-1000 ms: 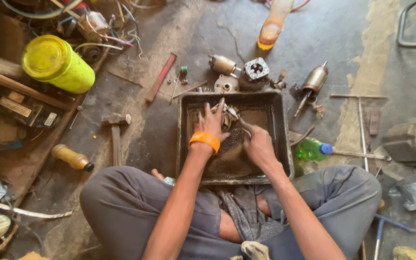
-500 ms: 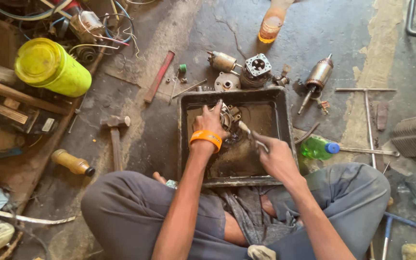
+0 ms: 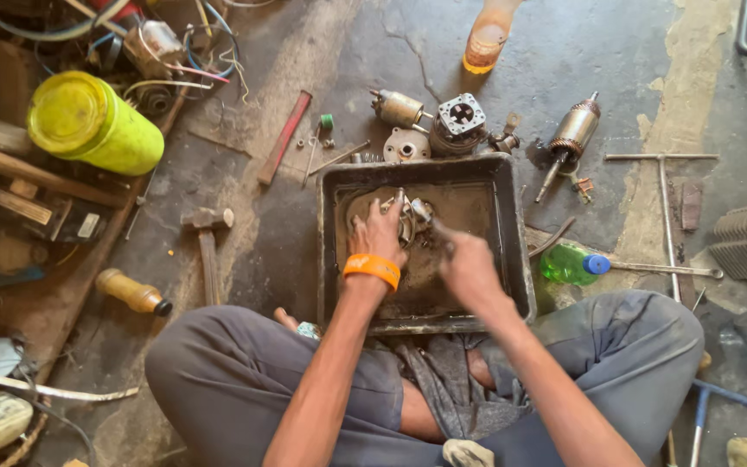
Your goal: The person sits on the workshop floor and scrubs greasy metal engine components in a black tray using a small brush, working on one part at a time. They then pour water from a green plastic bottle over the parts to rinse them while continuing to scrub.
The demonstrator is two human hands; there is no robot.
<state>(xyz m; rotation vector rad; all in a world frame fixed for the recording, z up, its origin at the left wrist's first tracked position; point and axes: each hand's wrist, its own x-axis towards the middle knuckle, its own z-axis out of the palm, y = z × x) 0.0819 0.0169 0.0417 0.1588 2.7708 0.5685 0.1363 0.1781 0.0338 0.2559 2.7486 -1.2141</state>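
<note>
Metal part (image 3: 408, 216) in tray (image 3: 512, 259), under left hand (image 3: 378, 233), right hand (image 3: 469, 268) beside.

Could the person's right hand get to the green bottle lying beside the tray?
Probably yes: the right hand works inside the tray, and the green bottle lies just past its right wall, with nothing between.

Inside the metal tray (image 3: 512, 251), both hands crowd the near-left half w/ a round metal part (image 3: 373, 206), leaving bare floor only along the tray's right wall and far-right corner. Beyond the tray's far rim, motor housings (image 3: 438, 125) and an armature (image 3: 571, 134) pack the ground, w/ an orange bottle (image 3: 488, 36) further out. Left of the tray a strip of concrete lies open up to the hammer (image 3: 207, 246); right of it, a green bottle (image 3: 571, 264) and T-handle wrench (image 3: 663, 199) block the way.
</note>
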